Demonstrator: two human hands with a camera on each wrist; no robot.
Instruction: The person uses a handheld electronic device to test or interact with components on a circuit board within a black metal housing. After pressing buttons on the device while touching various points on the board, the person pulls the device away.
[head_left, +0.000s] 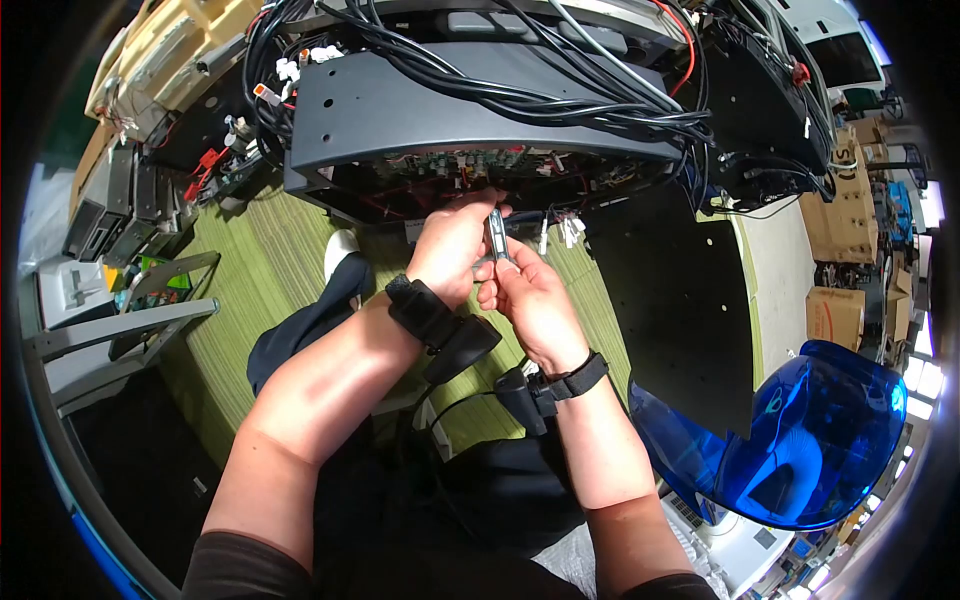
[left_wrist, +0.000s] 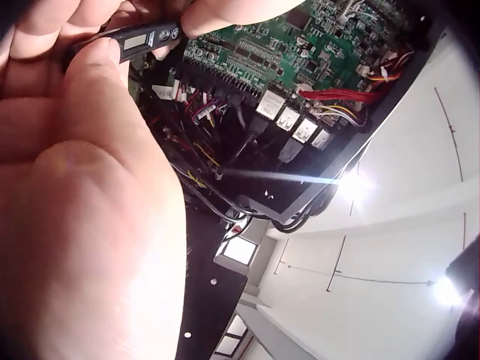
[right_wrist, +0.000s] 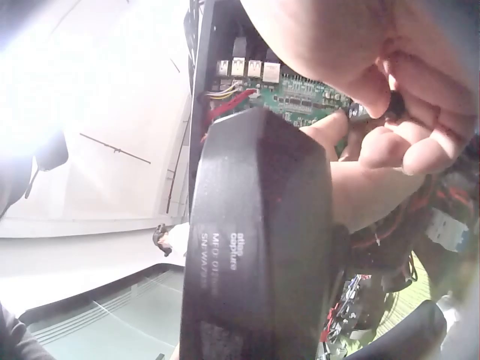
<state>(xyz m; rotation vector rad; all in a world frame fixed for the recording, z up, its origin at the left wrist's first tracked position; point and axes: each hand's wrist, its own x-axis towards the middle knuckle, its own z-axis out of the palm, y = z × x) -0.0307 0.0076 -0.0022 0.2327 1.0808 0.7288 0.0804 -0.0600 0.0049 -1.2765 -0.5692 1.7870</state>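
A slim dark pen-like tool (head_left: 498,236) with a small display lies between my two hands, just below the open side of a black metal housing (head_left: 480,120). My right hand (head_left: 540,305) pinches its near end with thumb and fingers. My left hand (head_left: 450,245) holds its far part, close to the housing opening. In the left wrist view the tool's display (left_wrist: 137,41) and small buttons show beside a thumb. Behind it is a green circuit board (left_wrist: 247,52) with metal ports (left_wrist: 285,118). The tool's tip is hidden by fingers.
Black cables (head_left: 500,90) run over the housing. Loose white connectors (head_left: 572,232) hang at its lower edge. A black perforated panel (head_left: 680,300) stands to the right, near a blue transparent chair (head_left: 830,440). A grey metal frame (head_left: 130,325) is at left.
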